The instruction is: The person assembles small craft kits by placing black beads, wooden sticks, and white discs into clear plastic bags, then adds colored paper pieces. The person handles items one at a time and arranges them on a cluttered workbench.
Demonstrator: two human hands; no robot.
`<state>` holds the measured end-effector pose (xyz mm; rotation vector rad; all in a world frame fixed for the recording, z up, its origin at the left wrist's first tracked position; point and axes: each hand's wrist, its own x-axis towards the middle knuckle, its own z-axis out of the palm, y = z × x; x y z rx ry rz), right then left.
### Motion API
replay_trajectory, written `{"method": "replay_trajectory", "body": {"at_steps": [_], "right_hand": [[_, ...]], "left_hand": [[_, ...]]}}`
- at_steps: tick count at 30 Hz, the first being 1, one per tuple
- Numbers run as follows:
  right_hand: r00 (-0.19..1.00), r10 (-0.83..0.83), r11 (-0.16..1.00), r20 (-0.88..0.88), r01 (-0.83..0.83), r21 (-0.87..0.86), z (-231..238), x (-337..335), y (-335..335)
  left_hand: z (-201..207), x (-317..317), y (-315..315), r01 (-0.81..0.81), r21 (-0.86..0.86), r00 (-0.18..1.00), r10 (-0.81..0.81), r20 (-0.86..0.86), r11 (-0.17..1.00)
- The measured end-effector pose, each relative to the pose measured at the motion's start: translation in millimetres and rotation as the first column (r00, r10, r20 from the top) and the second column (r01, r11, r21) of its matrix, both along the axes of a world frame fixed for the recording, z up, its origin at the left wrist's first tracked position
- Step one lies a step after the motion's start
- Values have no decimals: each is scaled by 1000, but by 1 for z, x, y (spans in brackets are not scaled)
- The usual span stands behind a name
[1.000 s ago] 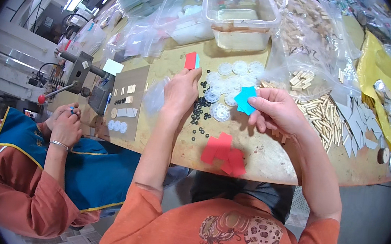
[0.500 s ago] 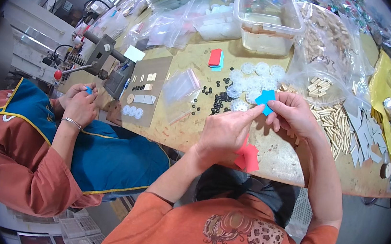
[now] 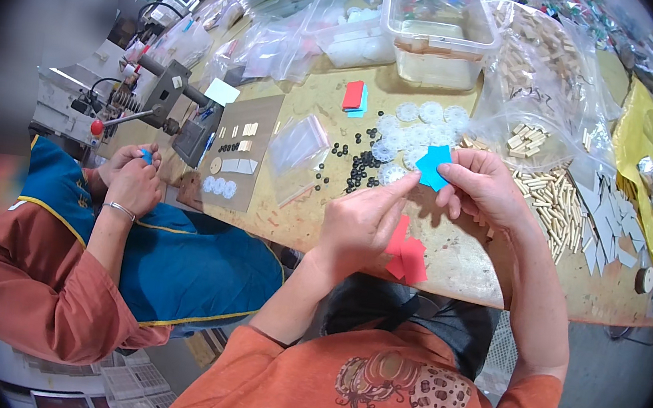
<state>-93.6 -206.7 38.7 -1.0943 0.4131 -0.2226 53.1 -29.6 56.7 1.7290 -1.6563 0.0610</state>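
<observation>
Several small blue cards (image 3: pixel 430 167), fanned out over one another, are held above the table's front part. My right hand (image 3: pixel 488 188) is closed on their right edge, thumb on top. My left hand (image 3: pixel 357 228) reaches in from the left with its index finger stretched to the cards' lower left edge; its thumb stands apart, and the other fingers are partly hidden. Beneath and beside this hand, red cards (image 3: pixel 413 261) lie overlapping at the table edge. Just beyond the blue cards are white toothed plastic discs (image 3: pixel 406 144) and black rings (image 3: pixel 363 168).
A pile of short wooden dowels (image 3: pixel 555 210) and grey strips (image 3: pixel 610 224) lie right. Clear tubs (image 3: pixel 437 63) stand behind. A red and blue card stack (image 3: pixel 353 96) lies mid-table. On the left, a co-worker (image 3: pixel 132 182) holds a small blue piece beside a lever press (image 3: pixel 169 97).
The blue cards and both my hands have shifted slightly left, along with a small shift of the whole view. The blue cards look more spread out.
</observation>
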Motion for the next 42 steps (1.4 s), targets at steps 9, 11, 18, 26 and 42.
{"method": "replay_trajectory", "body": {"at_steps": [9, 11, 18, 26, 42], "right_hand": [[998, -38, 999, -57, 36, -24, 16, -3, 3], [997, -38, 998, -68, 35, -51, 16, 0, 4], [994, -85, 993, -63, 79, -91, 5, 1, 3], [998, -61, 997, 0, 61, -55, -21, 2, -8], [997, -70, 995, -15, 69, -74, -10, 2, -3]], "left_hand": [[-11, 11, 18, -116, -37, 993, 115, -40, 993], [-12, 14, 25, -139, -74, 990, 137, -33, 988], [-47, 40, 57, -251, -33, 967, 252, 39, 967], [-63, 39, 63, -279, -86, 960, 280, -2, 956], [-63, 39, 62, -301, -100, 952, 305, 25, 948]]}}
